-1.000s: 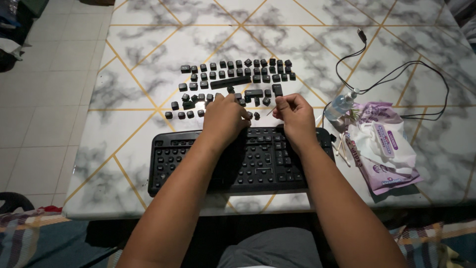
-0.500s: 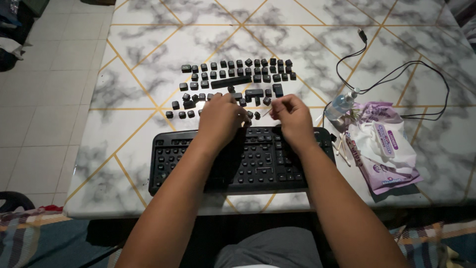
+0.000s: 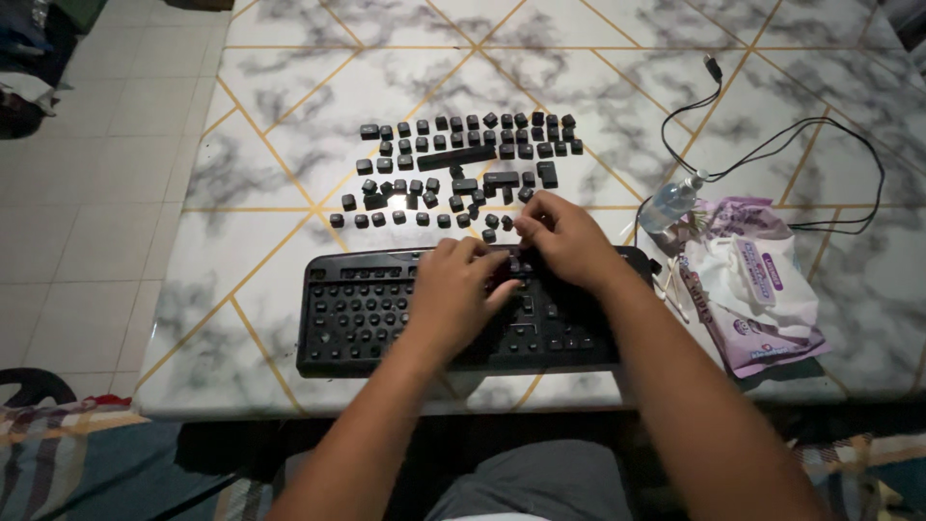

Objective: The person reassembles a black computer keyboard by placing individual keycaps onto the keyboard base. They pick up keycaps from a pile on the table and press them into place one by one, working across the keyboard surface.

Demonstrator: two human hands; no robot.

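- head view: both hands on a black keyboard (image 3: 386, 309) with keys stripped off.
- left hand (image 3: 453, 294) curled, right hand (image 3: 564, 241) pinching; any keycap gripped stays hidden.
- loose keycaps (image 3: 463, 169) lie beyond; refitting likely needs square alignment, firm press.

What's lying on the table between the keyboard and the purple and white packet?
In the head view, a few cotton swabs lie on the marble table between the black keyboard and the packet. Nothing else shows in that gap.
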